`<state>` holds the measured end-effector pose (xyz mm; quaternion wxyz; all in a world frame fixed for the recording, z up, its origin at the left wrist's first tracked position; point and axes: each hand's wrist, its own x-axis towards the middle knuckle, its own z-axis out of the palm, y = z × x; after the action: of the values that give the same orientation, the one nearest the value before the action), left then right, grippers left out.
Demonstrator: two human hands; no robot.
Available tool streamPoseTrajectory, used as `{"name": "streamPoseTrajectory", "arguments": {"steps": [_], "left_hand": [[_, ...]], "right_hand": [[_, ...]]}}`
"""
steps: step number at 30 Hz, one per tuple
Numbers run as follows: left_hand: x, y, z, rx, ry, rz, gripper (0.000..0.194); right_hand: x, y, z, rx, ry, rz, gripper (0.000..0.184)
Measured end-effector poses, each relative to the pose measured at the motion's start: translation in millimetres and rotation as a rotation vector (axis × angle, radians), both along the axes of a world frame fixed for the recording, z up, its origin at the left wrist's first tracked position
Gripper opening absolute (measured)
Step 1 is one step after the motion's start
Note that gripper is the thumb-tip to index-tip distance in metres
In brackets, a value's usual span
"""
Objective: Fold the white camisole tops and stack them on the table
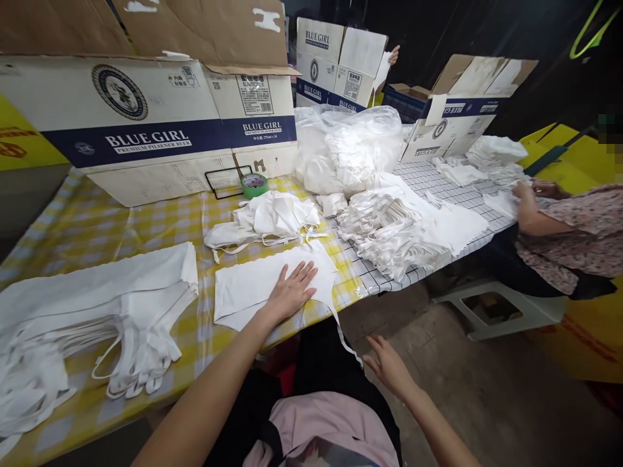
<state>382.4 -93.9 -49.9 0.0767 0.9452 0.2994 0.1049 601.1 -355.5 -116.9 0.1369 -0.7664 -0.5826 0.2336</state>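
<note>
My left hand (293,290) lies flat, fingers stretched out, on a white cloth garment (246,285) with thin straps spread at the table's front edge. One strap (341,332) hangs from its right side over the edge towards my lap. Close to that strap's lower end is my right hand (390,370), off the table, its fingers apart; whether they touch the strap I cannot tell. Left of the garment is a thick stack of similar white strapped pieces (102,285). A crumpled white pile (272,217) lies just behind the garment.
A large heap of white pieces (403,224) and a clear plastic bag (348,146) stand to the right. Green tape (254,185) lies before a big carton (165,123). At right, a co-worker's hand (526,198) touches white cloth; a stool (506,311) stands below.
</note>
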Motion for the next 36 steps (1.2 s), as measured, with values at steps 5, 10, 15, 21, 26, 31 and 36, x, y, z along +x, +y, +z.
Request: {"name": "streamPoseTrajectory", "arguments": {"steps": [5,10,15,21,26,31,36], "left_hand": [[-1.2,-1.3,3.0,0.006,0.022,0.001,0.053],[-1.7,-2.0,5.3,-0.007,0.044,-0.002,0.053],[-2.2,-1.7,5.0,-0.008,0.032,-0.005,0.053],[-1.6,-1.3,5.1,-0.006,0.028,-0.006,0.052],[-1.5,-1.2,6.1,0.001,0.025,-0.004,0.052],[-2.4,-0.8,7.2,0.005,0.026,-0.008,0.052],[-0.3,-0.1,6.4,0.008,0.031,-0.008,0.053]], "right_hand": [[-33.4,85.1,26.2,0.119,0.511,0.033,0.045],[-45.1,95.3,36.6,0.109,0.522,0.062,0.043],[-12.8,48.8,46.4,0.111,0.325,0.039,0.039],[41.1,0.7,73.8,0.008,-0.008,0.069,0.035],[72.0,-10.7,109.7,-0.022,-0.025,0.006,0.032],[92.4,-4.8,139.1,0.047,-0.019,-0.064,0.028],[98.1,-2.9,164.6,0.184,-0.015,-0.255,0.028]]}}
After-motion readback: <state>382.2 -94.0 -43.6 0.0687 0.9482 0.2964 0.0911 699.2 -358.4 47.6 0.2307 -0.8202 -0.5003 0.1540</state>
